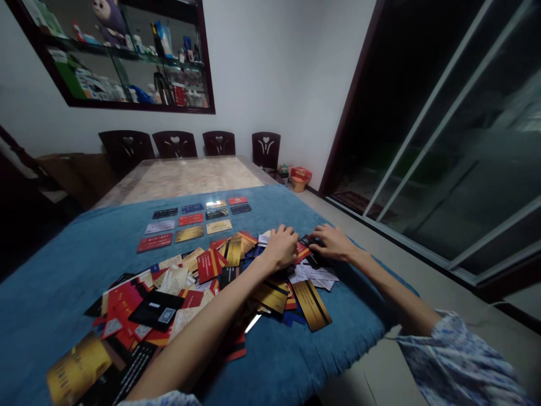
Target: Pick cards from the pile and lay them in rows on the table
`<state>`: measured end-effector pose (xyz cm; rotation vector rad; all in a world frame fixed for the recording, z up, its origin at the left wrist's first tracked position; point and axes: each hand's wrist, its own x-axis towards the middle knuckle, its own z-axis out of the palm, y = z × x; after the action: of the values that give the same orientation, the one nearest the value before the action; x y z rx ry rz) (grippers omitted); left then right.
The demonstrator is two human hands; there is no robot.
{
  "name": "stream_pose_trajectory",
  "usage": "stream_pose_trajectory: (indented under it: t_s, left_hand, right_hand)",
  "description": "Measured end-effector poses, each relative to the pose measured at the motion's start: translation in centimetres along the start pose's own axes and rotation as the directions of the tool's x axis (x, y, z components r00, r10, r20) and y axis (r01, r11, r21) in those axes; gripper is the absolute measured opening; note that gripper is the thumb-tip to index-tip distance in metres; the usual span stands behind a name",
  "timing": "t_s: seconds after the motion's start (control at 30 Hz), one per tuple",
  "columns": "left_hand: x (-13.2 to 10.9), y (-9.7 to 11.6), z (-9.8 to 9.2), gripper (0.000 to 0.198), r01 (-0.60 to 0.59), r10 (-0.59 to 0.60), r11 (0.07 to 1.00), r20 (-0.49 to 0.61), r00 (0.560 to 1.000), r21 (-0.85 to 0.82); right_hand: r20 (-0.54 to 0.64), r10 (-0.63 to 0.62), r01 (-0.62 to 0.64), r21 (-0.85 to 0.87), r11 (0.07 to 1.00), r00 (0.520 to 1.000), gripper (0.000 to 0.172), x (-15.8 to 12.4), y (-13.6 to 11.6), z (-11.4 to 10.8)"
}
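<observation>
Right under the fingertips it's cards everywhere. The left hand (281, 247) sits knuckles-up on the far right edge of the pile of cards (190, 293), fingers curled in tight. Whether there's actually a card tucked inside that curl, I can't tell, since the back of the hand hides it. Just beside it, the right hand (333, 242) has its fingers stretched out fairly flat, pointing toward the left hand's knuckles, and the tips rest on a dark card (313, 258) lying on top of some pale ones. The fingers aren't closed round it, just pressing or touching.

Beyond the fingers of both hands, further up the blue cloth (63, 265), there are neat rows of cards (194, 223) laid out side by side: red, gold, dark and silvery ones. On the wrist side of the hands, a gold card (311, 304) with a dark stripe lies at the near edge of the heap. Well past the fingertips, chairs (175, 144) line the bare far end of the table, with a wall cabinet (127, 51) above them.
</observation>
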<state>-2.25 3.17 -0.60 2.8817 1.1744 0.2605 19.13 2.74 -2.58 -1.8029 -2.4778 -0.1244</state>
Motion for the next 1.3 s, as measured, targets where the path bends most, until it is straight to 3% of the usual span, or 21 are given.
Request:
stream_pose_trajectory:
  t_s: [0.37,0.83,1.1,1.3]
  left_hand:
    - [3.5,1.3,2.3,0.031,0.024,-0.018,0.996,0.067,0.998,-0.088]
    - [4.4,1.0,2.5,0.033,-0.056,0.055,0.998,0.161,0.985,0.001]
    - [4.4,1.1,3.3,0.029,-0.054,0.058,0.998,0.097,0.994,-0.044]
    - [4.4,1.1,3.2,0.026,-0.069,0.073,0.995,0.056,0.996,-0.074]
  right_hand:
    - [0.034,-0.020,0.015,0.122,0.992,0.999,0.042,-0.5,1.0,1.2]
    - [-0.162,-0.052,0.083,0.189,0.978,0.985,0.041,-0.9,2.4,3.4]
    - [-0.203,-0.137,0.170,0.159,0.973,0.970,0.027,-0.9,2.2,2.9]
    - [-0.246,-0.136,0.185,0.187,0.965,0.960,0.028,-1.3,2.2,2.5]
